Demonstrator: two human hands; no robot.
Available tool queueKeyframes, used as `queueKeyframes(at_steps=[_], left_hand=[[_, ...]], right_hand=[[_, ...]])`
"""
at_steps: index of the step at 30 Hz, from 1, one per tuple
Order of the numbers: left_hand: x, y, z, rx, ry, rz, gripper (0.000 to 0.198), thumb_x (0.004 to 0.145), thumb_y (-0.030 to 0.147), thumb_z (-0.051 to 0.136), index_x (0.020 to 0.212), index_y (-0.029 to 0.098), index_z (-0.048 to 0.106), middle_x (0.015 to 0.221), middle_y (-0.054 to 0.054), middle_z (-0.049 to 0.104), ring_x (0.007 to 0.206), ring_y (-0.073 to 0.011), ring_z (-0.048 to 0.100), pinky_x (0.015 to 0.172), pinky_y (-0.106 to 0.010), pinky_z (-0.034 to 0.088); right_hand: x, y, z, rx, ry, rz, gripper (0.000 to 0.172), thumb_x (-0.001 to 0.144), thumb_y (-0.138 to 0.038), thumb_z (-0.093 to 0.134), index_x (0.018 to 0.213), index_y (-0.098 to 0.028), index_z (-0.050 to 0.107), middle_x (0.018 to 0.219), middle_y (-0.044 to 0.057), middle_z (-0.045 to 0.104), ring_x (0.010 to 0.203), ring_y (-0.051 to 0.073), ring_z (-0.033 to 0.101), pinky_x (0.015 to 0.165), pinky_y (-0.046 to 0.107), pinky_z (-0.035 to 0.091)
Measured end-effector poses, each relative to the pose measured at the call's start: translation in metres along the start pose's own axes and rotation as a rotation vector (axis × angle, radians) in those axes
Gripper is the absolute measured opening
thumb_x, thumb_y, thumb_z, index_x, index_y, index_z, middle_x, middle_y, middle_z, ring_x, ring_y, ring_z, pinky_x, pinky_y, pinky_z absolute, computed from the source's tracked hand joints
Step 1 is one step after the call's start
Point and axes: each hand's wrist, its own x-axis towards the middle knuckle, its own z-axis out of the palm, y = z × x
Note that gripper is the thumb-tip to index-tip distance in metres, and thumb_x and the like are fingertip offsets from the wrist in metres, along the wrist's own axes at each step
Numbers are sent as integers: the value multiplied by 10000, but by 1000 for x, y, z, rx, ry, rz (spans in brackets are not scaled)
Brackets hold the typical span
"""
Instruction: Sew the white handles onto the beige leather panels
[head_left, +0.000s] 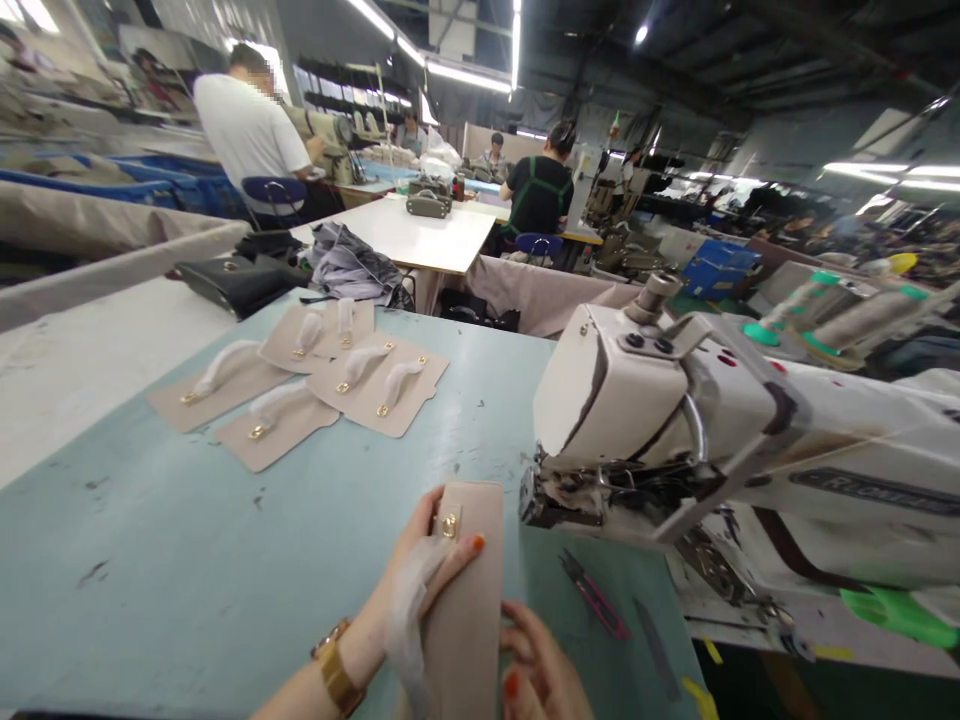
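A beige bag panel (466, 600) with a gold metal fitting and a handle wrapped in whitish film (409, 610) is held up over the table. My left hand (429, 560) grips its left side, the thumb lying across the front below the fitting. At the panel's right edge, my right hand (541, 665) has its fingers curled against the border; part of this hand is cut off by the frame. Pink-handled thread snips (594, 595) and a thin dark blade-like strip (656, 648) lie to the right.
Several similar beige panels (379, 385) with wrapped handles overlap at the far left of the blue-green table (187, 560). A large sewing machine (637, 400) stands close on the right. Behind lie a black bag (244, 280) and grey cloth (352, 265). Other people sit farther back.
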Motion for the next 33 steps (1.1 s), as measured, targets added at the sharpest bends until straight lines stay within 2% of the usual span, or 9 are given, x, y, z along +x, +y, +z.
queueKeyframes(at_steps=[4, 8, 11, 14, 17, 21, 27, 30, 33], left_hand=[[17, -19, -45, 153, -35, 147, 636, 772, 419, 679, 1343, 233, 472, 1402, -126, 505, 1191, -297, 563, 988, -430, 471], [75, -12, -110, 325, 304, 204, 428, 870, 348, 523, 1268, 190, 515, 1306, -129, 563, 1151, -262, 585, 958, -429, 486], [128, 1, -139, 414, 343, 242, 463, 907, 362, 511, 1320, 155, 474, 1349, -151, 527, 1200, -278, 544, 992, -439, 451], [167, 5, -146, 492, 289, 277, 420, 919, 372, 547, 1277, 153, 526, 1310, -110, 551, 1169, -287, 555, 974, -481, 459], [175, -3, -142, 550, 239, 256, 334, 917, 403, 553, 1092, 127, 623, 1086, -49, 636, 954, -238, 633, 839, -411, 527], [137, -21, -138, 590, 262, 217, 300, 919, 437, 522, 924, 160, 638, 853, -3, 642, 804, -203, 627, 770, -358, 509], [10, -58, -153, 642, 398, 121, 307, 915, 495, 427, 817, 233, 555, 706, -20, 634, 704, -265, 619, 654, -363, 480], [-49, -75, -165, 684, 412, 239, 298, 922, 466, 432, 1052, 238, 574, 1000, -80, 681, 928, -288, 631, 808, -393, 474], [-84, -73, -168, 664, 334, 462, 297, 942, 453, 408, 1066, 240, 574, 1131, -100, 632, 1143, -301, 557, 935, -409, 417]], right_hand=[[45, 2, 43, 36, -214, 31, 546, 761, -699, 601, 836, -162, 663, 684, 55, 646, 673, 204, 621, 641, 288, 510], [103, -15, 56, 104, 8, 36, 528, 756, -688, 622, 770, -160, 602, 461, -29, 490, 398, 104, 433, 420, 199, 392], [138, -17, 61, 233, 169, -23, 491, 761, -617, 669, 933, -160, 615, 784, 73, 686, 617, 168, 627, 520, 235, 501], [146, 2, 64, 264, 198, -37, 602, 754, -588, 690, 1180, -176, 584, 1246, 172, 607, 929, 257, 674, 667, 326, 572], [125, 36, 67, 98, 263, -138, 535, 800, -577, 648, 1157, -180, 630, 1178, 158, 648, 868, 243, 678, 694, 324, 564], [86, 66, 66, -89, 297, -292, 389, 841, -558, 594, 978, -214, 715, 1033, 113, 695, 808, 235, 674, 721, 304, 553], [57, 51, 47, 3, 281, -159, 510, 842, -594, 586, 1148, -191, 650, 1130, 136, 655, 916, 244, 661, 720, 297, 544], [49, 32, 41, 71, 103, -15, 593, 812, -649, 597, 1170, -177, 628, 1199, 157, 624, 925, 230, 651, 659, 270, 525], [38, 7, 44, 163, -156, 41, 747, 749, -744, 587, 1201, -149, 603, 1092, 155, 651, 765, 168, 623, 492, 186, 425]])
